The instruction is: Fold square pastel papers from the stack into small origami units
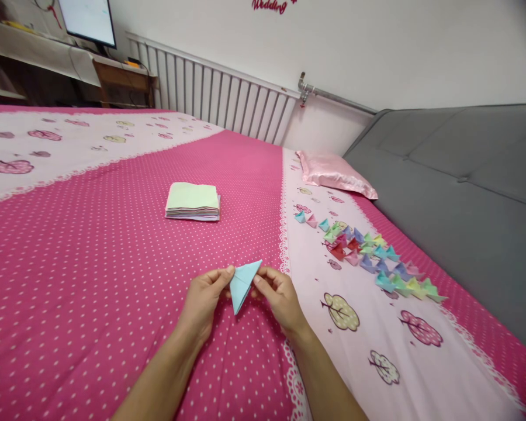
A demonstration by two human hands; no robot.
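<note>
**A:** What fills the frame?

**B:** The bed [114, 263], with its dotted pink cover running from lower left to centre and a paler tree-printed strip to the right of it. A grey padded headboard [464, 193] takes the right side, and a satin pillow [337, 174] lies against it, right of centre.

**A:** And on the cover?

**B:** A cluster of folded pieces [368, 254] in many colours sits on the pale strip, right of centre. A stack of paper [193, 202] lies left of centre, well apart from them.

**A:** The hands?

**B:** They are at lower centre. The left hand [204, 301] and right hand [278, 295] each have a closed grip on the blue folded paper [242, 282], pinching it from opposite sides just above the cover.

**A:** What could go wrong?

**B:** I'd judge the crease may wander. The paper is held in the air over soft bedding with nothing firm behind it, so uneven finger pressure could skew or crumple it. A sweeping forearm might also scatter the folded pieces.
</note>
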